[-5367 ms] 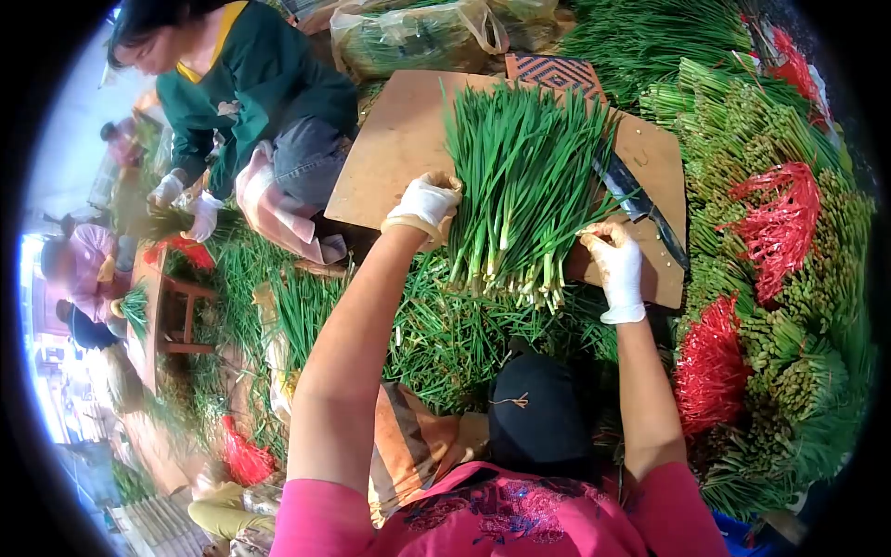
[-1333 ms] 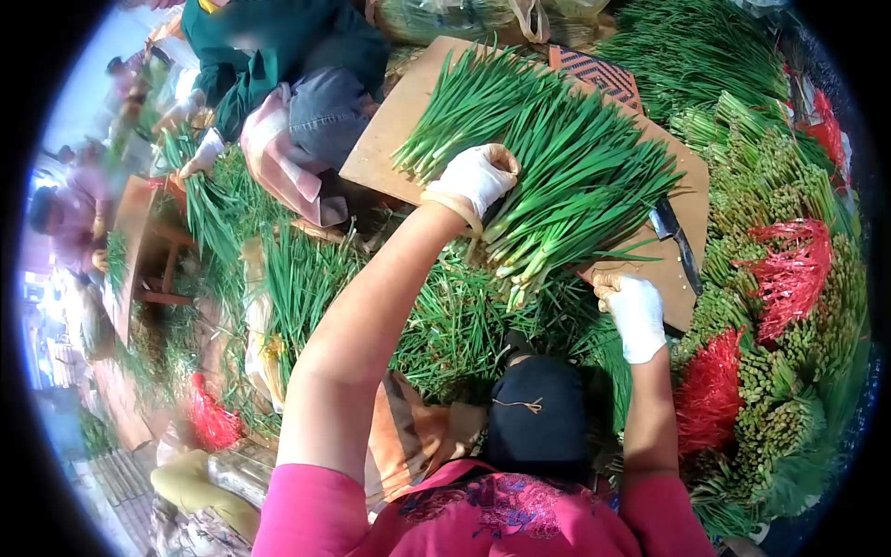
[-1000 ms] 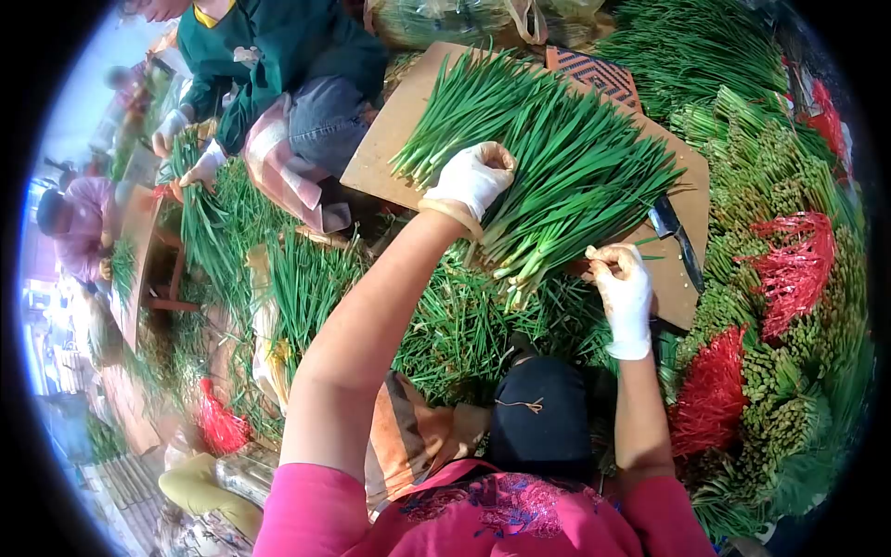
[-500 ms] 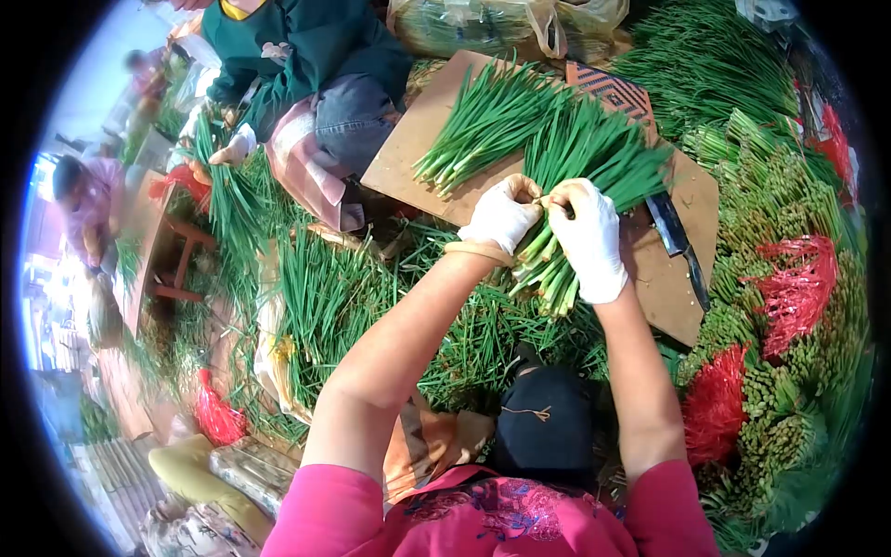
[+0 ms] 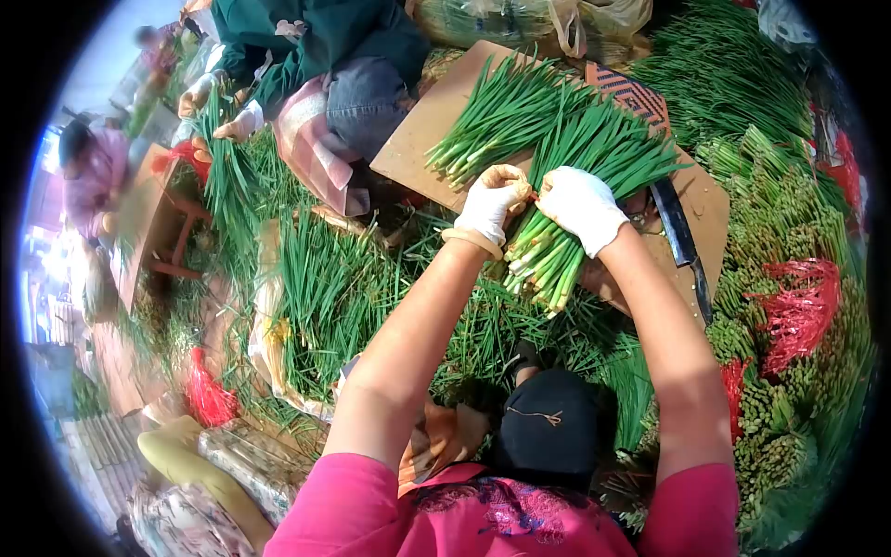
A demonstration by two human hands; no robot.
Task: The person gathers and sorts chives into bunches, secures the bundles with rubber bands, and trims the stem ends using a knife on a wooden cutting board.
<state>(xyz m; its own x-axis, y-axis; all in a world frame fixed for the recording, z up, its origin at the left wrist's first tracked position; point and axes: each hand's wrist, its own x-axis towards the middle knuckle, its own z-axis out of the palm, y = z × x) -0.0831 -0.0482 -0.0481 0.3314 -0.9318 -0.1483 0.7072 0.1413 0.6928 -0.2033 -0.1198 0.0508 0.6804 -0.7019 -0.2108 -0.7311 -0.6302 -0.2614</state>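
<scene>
A bundle of garlic chives (image 5: 594, 153) lies across the board, its pale cut ends hanging over the near edge. Both my hands wear white gloves and meet over this bundle. My left hand (image 5: 496, 202) is closed in a pinch at its left side. My right hand (image 5: 579, 208) is closed on top, back of the hand upward and fingertips mostly hidden. Between them shows a small bit of red tie (image 5: 533, 196), which the fingers appear to grip. A second bunch of chives (image 5: 487, 116) lies to the left on the wooden board (image 5: 422, 130).
A knife (image 5: 676, 227) lies on the board's right side. Stacked chive bundles (image 5: 780, 213) with red tie strips (image 5: 800, 311) fill the right. Loose chives (image 5: 325, 297) cover the ground in front. A co-worker in a green top (image 5: 320, 42) holds chives at upper left.
My hands have drawn slightly apart, and the right one has turned so its back faces up. A red bit of tie now shows between them. The whole view has shifted slightly.
</scene>
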